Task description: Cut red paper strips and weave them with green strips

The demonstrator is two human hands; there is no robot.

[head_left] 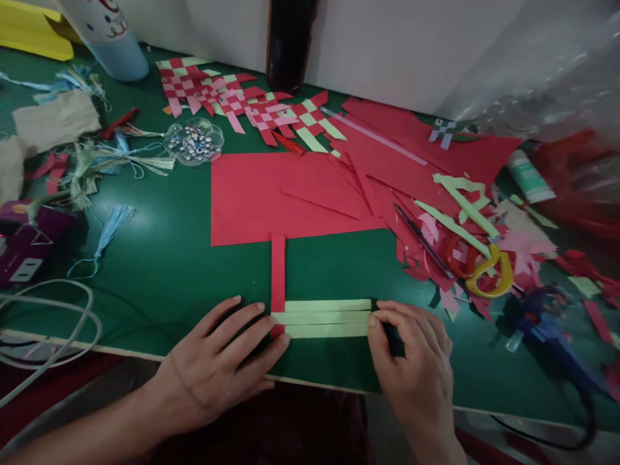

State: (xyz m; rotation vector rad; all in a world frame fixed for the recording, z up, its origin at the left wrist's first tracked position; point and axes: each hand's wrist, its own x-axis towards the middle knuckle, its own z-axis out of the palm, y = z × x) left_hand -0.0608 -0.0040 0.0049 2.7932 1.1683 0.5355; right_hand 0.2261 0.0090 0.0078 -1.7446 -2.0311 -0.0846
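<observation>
Three pale green paper strips (pixel 324 318) lie side by side near the table's front edge. A red paper strip (pixel 278 271) crosses their left ends at a right angle: the middle green strip passes over it, and the outer two seem to go under. My left hand (pixel 223 355) rests with fingers spread, its fingertips touching the crossing. At the other end, my right hand (pixel 411 349) pinches the green strips between thumb and forefinger. Beyond the red strip's far end lies a large red paper sheet (pixel 242 200).
Woven paper fish (pixel 268 113) and a dish of small beads (pixel 194 141) sit at the back. To the right are yellow-and-red scissors (pixel 491 271), a pen (pixel 423 242), paper scraps and a blue glue gun (pixel 552 323). Tassels (pixel 113 226), a purple box and a white cable (pixel 87 303) lie left.
</observation>
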